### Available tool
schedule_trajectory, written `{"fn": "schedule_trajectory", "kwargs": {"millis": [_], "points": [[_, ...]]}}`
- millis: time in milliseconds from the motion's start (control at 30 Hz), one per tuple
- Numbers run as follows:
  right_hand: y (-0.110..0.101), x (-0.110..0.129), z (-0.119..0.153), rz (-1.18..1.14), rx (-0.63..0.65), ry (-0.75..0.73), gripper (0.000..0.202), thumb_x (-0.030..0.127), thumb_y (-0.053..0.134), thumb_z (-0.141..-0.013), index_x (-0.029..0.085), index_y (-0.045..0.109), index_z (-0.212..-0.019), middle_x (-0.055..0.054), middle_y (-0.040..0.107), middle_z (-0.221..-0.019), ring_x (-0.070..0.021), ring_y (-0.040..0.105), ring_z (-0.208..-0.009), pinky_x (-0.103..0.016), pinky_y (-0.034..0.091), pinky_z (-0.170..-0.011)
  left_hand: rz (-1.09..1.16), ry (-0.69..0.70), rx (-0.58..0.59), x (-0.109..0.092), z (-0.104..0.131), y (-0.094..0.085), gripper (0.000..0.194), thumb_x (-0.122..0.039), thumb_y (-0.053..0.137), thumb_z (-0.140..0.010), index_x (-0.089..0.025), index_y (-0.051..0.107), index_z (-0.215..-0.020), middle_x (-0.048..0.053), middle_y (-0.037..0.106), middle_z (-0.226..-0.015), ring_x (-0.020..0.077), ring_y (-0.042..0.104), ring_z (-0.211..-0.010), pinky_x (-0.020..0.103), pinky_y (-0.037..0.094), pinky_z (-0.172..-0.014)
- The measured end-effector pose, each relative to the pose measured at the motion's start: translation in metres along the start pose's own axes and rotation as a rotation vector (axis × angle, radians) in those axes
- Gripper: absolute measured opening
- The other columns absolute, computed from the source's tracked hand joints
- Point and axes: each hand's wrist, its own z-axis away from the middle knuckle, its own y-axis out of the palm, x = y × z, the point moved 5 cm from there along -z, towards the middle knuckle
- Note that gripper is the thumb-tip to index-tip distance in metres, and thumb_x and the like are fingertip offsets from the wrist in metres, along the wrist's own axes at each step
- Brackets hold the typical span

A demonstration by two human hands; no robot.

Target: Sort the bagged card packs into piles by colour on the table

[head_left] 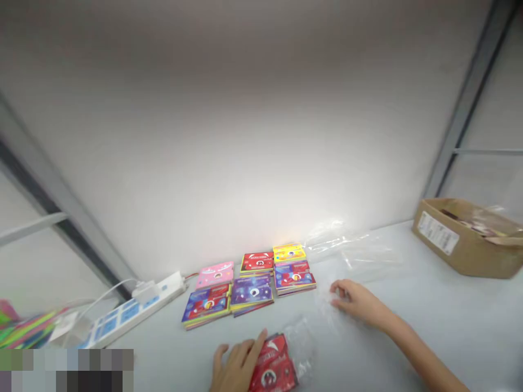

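At the near edge, my left hand (pixel 237 365) lies with its fingers stretched out against a stack of red cards (pixel 272 365); its thumb is hidden. A crumpled clear plastic bag (pixel 301 348) lies along the right side of that stack. My right hand (pixel 355 302) is curled, thumb and fingers pinching what looks like a thin clear plastic bag (pixel 327 313), faint and blurred. Beyond the hands are several card stacks: purple (pixel 252 293), blue and red (pixel 207 305), pink (pixel 215 275), red (pixel 257 262), yellow (pixel 289 252), and another purple and red (pixel 294 276).
Clear plastic bags (pixel 351 247) are spread against the back wall. A cardboard box (pixel 469 239) holding plastic-wrapped items stands at the right. To the left lie a white power strip (pixel 134 313) with a plug and cable, and colourful blurred items (pixel 32 329).
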Motion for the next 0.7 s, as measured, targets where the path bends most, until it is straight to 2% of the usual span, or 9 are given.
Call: {"fn": "schedule_trajectory", "kwargs": {"millis": [100, 233, 333, 433, 600, 700], "points": [[0.001, 0.003, -0.002, -0.006, -0.051, -0.033, 0.019, 0.025, 0.050, -0.071, 0.017, 0.060, -0.085, -0.004, 0.061, -0.077, -0.0192, 0.056, -0.072, -0.029, 0.042, -0.068, 0.027, 0.149, 0.033, -0.008, -0.023, 0.001, 0.094, -0.045, 0.071, -0.057, -0.028, 0.025, -0.137, 0.010, 0.051, -0.124, 0.0314, 0.045, -0.113, 0.051, 0.022, -0.098], [0.002, 0.002, -0.001, -0.006, -0.092, -0.045, 0.015, 0.019, 0.048, -0.068, 0.017, 0.060, -0.075, -0.003, 0.060, -0.067, -0.0177, 0.055, -0.063, -0.027, 0.041, -0.060, 0.057, 0.202, 0.030, -0.002, -0.038, 0.009, 0.091, -0.048, 0.070, -0.058, -0.028, 0.028, -0.136, 0.009, 0.052, -0.123, 0.0313, 0.047, -0.111, 0.047, 0.028, -0.096], [0.002, 0.000, -0.001, -0.010, -0.113, -0.042, 0.018, 0.015, 0.046, -0.065, 0.017, 0.061, -0.074, -0.003, 0.061, -0.066, -0.0168, 0.054, -0.061, -0.027, 0.040, -0.059, 0.072, 0.211, -0.046, 0.006, -0.036, 0.015, 0.090, -0.042, 0.070, -0.059, -0.030, 0.026, -0.136, 0.007, 0.052, -0.124, 0.0294, 0.047, -0.111, 0.042, 0.029, -0.096], [0.001, -0.001, 0.001, -0.025, -0.136, -0.026, 0.022, 0.018, 0.047, -0.066, 0.015, 0.064, -0.080, -0.004, 0.061, -0.068, -0.0168, 0.054, -0.060, -0.028, 0.041, -0.059, 0.085, 0.210, -0.082, 0.008, -0.031, 0.016, 0.091, -0.042, 0.072, -0.058, -0.030, 0.026, -0.136, 0.007, 0.053, -0.123, 0.0291, 0.048, -0.110, 0.041, 0.029, -0.096], [-0.002, -0.004, 0.004, -0.048, -0.133, 0.005, 0.021, 0.022, 0.049, -0.069, 0.013, 0.065, -0.078, -0.001, 0.056, -0.058, -0.0160, 0.051, -0.054, -0.027, 0.037, -0.054, 0.112, 0.227, -0.103, 0.001, -0.025, 0.006, 0.085, -0.048, 0.067, -0.065, -0.030, 0.024, -0.137, 0.007, 0.052, -0.124, 0.0278, 0.047, -0.111, 0.041, 0.029, -0.097], [0.000, 0.000, 0.006, -0.215, -0.113, 0.035, 0.021, 0.029, 0.050, -0.074, 0.014, 0.063, -0.082, 0.002, 0.051, -0.056, -0.0133, 0.047, -0.052, -0.025, 0.034, -0.050, 0.140, 0.249, -0.106, -0.003, -0.024, 0.002, 0.087, -0.046, 0.067, -0.065, -0.031, 0.021, -0.137, 0.006, 0.052, -0.124, 0.0280, 0.047, -0.110, 0.042, 0.029, -0.096]]}}
